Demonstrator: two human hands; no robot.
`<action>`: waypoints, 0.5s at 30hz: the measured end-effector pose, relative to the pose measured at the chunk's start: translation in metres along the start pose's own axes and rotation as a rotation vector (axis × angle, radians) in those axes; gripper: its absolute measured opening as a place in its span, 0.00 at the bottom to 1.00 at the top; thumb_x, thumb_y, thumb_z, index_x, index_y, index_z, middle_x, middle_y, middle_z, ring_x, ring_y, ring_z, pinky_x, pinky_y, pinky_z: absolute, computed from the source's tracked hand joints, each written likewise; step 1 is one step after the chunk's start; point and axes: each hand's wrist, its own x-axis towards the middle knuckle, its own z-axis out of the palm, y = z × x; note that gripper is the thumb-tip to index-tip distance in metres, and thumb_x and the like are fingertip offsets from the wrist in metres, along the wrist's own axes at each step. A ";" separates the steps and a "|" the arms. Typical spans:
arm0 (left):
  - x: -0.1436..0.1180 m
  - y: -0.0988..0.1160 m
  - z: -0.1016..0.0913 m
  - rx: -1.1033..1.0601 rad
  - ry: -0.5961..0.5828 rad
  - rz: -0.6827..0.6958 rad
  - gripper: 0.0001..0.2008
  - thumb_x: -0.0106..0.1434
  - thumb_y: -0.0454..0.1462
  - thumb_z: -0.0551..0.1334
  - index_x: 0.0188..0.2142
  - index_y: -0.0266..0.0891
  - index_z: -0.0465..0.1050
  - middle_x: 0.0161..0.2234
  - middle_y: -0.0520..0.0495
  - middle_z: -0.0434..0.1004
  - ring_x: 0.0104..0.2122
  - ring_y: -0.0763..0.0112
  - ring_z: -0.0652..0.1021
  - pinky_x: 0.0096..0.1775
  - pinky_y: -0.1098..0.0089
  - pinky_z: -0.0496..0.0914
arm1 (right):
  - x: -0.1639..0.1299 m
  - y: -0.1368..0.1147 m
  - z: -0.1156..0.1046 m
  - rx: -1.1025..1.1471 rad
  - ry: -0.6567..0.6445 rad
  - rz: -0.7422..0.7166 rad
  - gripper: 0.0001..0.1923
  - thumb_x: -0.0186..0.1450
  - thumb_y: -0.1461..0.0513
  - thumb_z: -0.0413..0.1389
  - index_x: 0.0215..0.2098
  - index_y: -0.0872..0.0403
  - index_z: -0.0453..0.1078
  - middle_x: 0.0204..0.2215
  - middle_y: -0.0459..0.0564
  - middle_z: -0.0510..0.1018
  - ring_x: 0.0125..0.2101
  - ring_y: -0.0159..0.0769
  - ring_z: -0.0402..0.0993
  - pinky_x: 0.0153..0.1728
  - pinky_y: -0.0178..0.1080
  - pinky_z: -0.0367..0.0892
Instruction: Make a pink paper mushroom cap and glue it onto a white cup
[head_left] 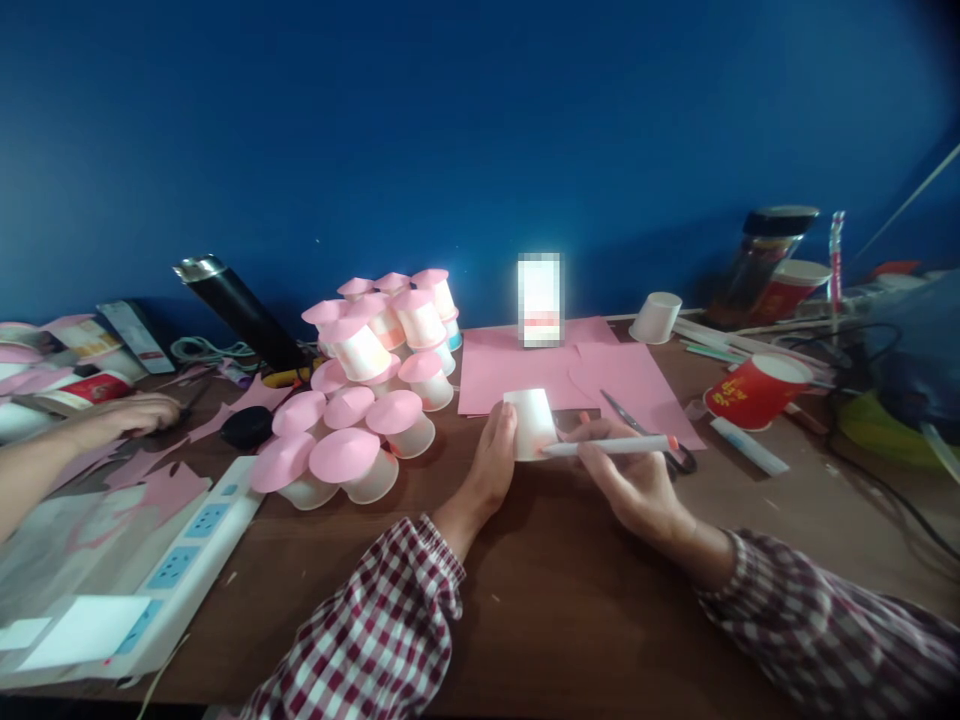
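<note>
While the left hand (491,465) clasps a white paper cup (532,422) from its left side, the cup stands upside down on the brown table (570,590), just in front of the near edge of some pink paper sheets (525,370). The fingers wrap the cup's wall, so the hand is closed on it. The right hand (637,480) sits just right of the cup, closed around a white pen (607,447) that lies nearly level, its tip touching the cup's lower right side and its red end pointing right. The two hands are close together with the cup between them, and both sleeves are red-and-white check.

To the left of the cup, a heap of upturned cups with pink tops (375,390) rises in several layers. Scissors (649,435) lie just behind the right hand, partly on the pink paper. A red cup (757,390) lies tilted on its side farther right, and another white cup (656,317) stands upside down near the blue wall (480,130). A white power strip (187,560) lies at the near left. Another person's hand (139,412) rests at the far left edge among pink scraps.
</note>
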 end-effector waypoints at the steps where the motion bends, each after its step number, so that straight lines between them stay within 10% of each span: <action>1: 0.000 -0.001 0.000 -0.008 -0.011 0.016 0.21 0.67 0.47 0.44 0.41 0.37 0.70 0.46 0.42 0.73 0.49 0.63 0.70 0.51 0.65 0.62 | 0.000 0.000 0.000 0.000 0.001 -0.004 0.05 0.64 0.61 0.53 0.35 0.54 0.69 0.23 0.45 0.72 0.22 0.30 0.67 0.23 0.32 0.64; 15: -0.005 0.007 0.000 -0.016 -0.060 0.060 0.23 0.67 0.49 0.43 0.40 0.36 0.68 0.40 0.44 0.74 0.40 0.66 0.73 0.46 0.67 0.66 | -0.002 0.005 0.000 0.002 -0.045 -0.024 0.06 0.64 0.60 0.53 0.38 0.54 0.68 0.27 0.47 0.73 0.24 0.31 0.68 0.25 0.34 0.64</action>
